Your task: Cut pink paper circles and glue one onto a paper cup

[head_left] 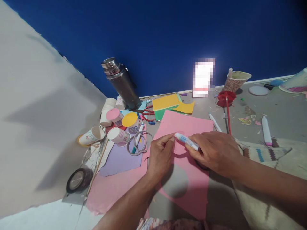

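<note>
Grey floor point(283, 115): one pink sheet point(187, 127); both hands point(160, 156) point(216, 153) pinch one glue tube point(186, 141).

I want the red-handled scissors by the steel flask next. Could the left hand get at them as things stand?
Probably yes, once freed. The left hand pinches the small glue tube the right hand holds. Only flat pink paper lies toward the red-handled scissors.

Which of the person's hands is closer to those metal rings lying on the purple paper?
Left. The left hand sits just right of the metal rings; the right hand, holding a glue tube, is farther right.
</note>
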Motion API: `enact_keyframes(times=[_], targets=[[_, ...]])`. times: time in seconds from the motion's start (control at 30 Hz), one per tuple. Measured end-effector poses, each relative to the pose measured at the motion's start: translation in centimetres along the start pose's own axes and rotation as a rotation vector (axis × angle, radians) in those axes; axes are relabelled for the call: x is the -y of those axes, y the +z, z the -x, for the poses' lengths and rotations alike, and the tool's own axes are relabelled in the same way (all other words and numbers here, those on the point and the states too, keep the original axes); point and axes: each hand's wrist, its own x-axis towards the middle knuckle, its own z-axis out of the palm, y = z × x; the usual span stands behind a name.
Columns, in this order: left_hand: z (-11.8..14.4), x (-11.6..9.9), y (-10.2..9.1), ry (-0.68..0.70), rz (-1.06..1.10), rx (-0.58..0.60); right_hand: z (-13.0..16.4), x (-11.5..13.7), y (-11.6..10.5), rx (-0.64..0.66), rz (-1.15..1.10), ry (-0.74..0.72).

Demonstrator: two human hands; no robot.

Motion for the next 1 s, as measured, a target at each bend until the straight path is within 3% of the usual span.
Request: enact_keyframes(times=[0.23,0.47,0.73,1.0], targets=[[0.29,-0.32,0.3,-0.022,0.058,-0.037,-0.02,-0.26,-0.05,0.036,-0.02,0.041],[-0.18,-0.7,-0.16,-0.085,0.037,-0.084,0.18,0.19,0.13,0.009,-0.026,-0.043],[0.41,-0.58,0.46,-0.005,-0.014,-0.133,-0.06,0.36,-0.1,0.016,0.004,0.027],[0.43,-0.66,0.6,-0.027,-0.002,-0.154,0.06,0.15,-0.23,0.04,0.002,0.044]])
